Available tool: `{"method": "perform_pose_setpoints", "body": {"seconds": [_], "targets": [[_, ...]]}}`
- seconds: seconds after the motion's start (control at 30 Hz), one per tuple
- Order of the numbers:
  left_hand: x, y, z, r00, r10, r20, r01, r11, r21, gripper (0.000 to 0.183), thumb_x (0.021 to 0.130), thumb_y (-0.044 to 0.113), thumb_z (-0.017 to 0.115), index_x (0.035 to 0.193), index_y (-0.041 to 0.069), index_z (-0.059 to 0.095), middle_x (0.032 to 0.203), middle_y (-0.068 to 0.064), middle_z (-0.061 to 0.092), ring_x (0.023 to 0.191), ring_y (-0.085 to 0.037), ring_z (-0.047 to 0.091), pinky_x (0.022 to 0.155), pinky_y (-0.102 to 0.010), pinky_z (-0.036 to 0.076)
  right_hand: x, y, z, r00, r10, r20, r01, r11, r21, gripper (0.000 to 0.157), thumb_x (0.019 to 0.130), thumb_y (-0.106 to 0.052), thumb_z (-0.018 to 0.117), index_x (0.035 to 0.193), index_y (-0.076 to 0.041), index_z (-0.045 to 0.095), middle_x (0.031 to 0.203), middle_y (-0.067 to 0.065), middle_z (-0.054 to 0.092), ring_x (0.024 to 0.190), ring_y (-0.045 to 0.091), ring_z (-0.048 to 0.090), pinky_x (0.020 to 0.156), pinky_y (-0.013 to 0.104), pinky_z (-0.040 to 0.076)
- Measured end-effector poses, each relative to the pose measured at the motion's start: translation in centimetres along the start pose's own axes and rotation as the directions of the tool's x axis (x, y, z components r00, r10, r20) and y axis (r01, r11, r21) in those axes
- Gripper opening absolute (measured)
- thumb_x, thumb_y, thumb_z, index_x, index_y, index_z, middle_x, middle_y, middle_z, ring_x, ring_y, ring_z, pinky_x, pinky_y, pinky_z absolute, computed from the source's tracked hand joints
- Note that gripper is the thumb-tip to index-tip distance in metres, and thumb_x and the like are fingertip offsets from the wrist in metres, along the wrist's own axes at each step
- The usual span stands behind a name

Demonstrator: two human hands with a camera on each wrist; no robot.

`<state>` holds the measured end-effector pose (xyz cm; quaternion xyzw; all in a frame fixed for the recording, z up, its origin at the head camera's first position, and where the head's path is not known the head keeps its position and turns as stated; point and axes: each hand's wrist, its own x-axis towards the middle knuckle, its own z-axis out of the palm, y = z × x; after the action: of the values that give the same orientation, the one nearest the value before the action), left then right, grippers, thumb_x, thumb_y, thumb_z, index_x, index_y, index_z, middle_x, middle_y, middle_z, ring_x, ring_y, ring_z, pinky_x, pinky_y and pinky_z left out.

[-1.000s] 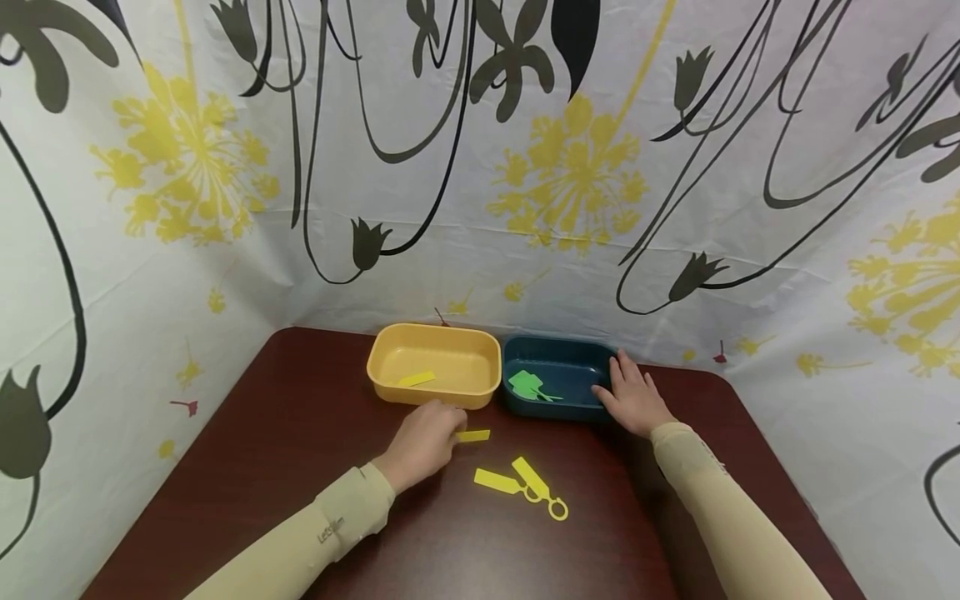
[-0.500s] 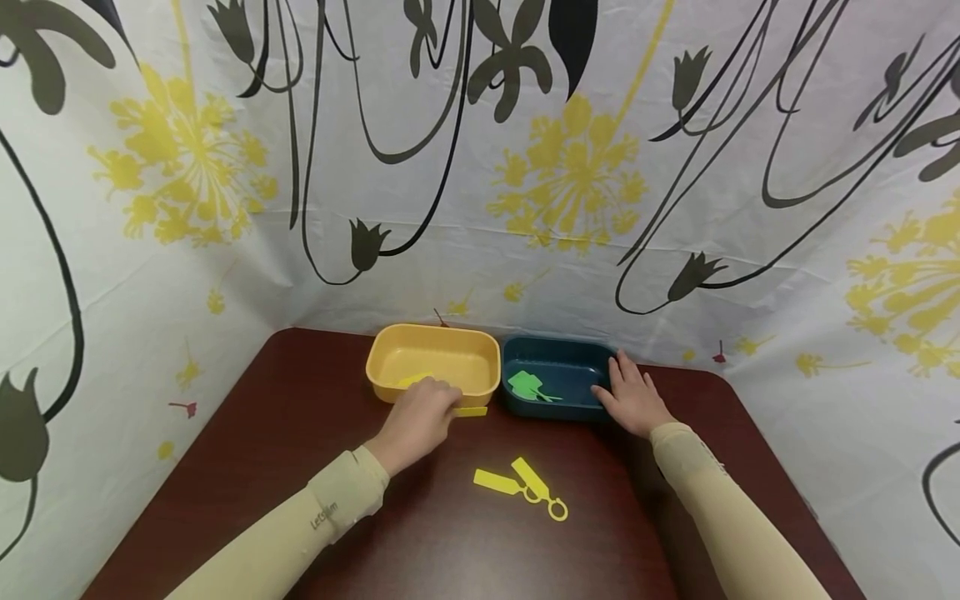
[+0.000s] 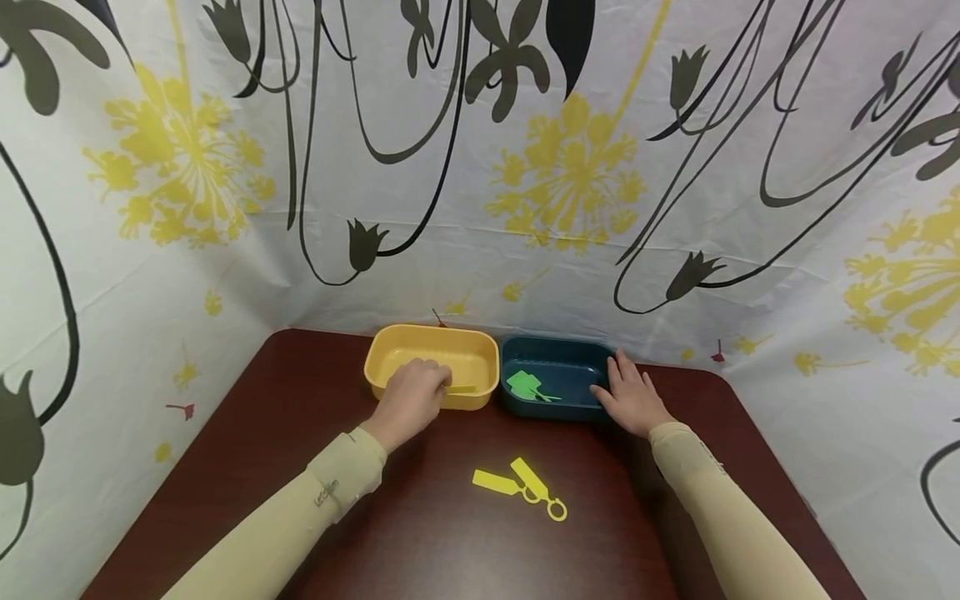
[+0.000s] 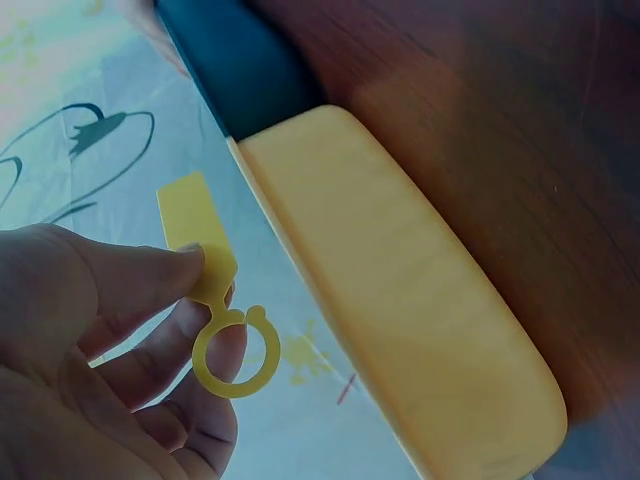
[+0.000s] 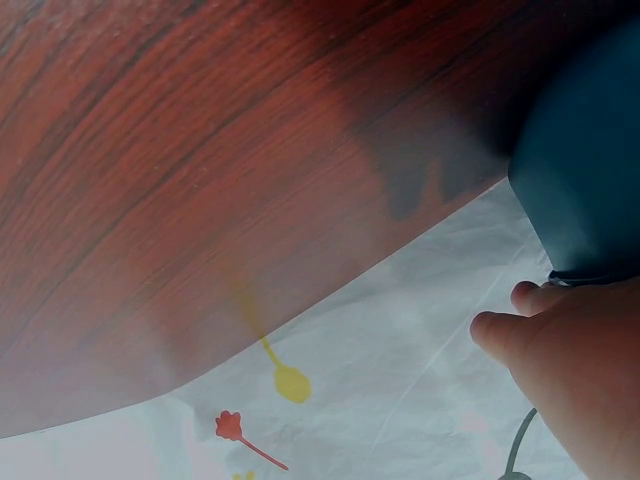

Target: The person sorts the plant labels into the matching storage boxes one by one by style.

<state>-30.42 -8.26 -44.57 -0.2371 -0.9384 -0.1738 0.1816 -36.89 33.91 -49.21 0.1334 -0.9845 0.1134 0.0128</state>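
Note:
My left hand (image 3: 411, 402) pinches a yellow ring tag (image 4: 198, 222) between thumb and fingers, over the front of the yellow bin (image 3: 474, 401). In the left wrist view the tag's flat end points up and its open ring (image 4: 268, 365) hangs below the thumb. To the right sits a dark blue bin (image 3: 577, 387) with several green tags (image 3: 525, 384) lying inside at its left. My right hand (image 3: 636, 402) rests on that bin's right rim, fingers extended. The inside left of the yellow bin is partly hidden behind my left hand.
Two yellow ring tags, one (image 3: 495, 482) lying flat beside the other (image 3: 529, 477) with their rings overlapping, are on the dark red-brown table (image 3: 450, 550) in front of the bins. A patterned cloth (image 3: 480, 192) hangs close behind the bins and along both sides.
My left hand has moved forward and up from the table in front of the yellow bin to over it, carrying the yellow ring tag. The right hand stays at the blue bin.

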Motion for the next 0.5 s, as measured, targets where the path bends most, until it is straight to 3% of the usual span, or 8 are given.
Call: {"method": "perform_pose_setpoints", "body": {"seconds": [0.5], "targets": [[1.1,-1.7,0.5,0.998,-0.054,-0.009,0.054,0.999,0.002,0.006,0.091,0.006,0.073,0.095,0.01,0.075,0.084,-0.002,0.065,0.075,-0.021,0.06,0.072,-0.036,0.051,-0.1,0.1,0.0,1.0,-0.006,0.0,0.006,1.0,-0.008,0.092,0.103,-0.064,0.033,0.158,0.006,0.013,0.165,0.026,0.002,0.15,0.045,0.006,0.114,0.067,0.006]]}}
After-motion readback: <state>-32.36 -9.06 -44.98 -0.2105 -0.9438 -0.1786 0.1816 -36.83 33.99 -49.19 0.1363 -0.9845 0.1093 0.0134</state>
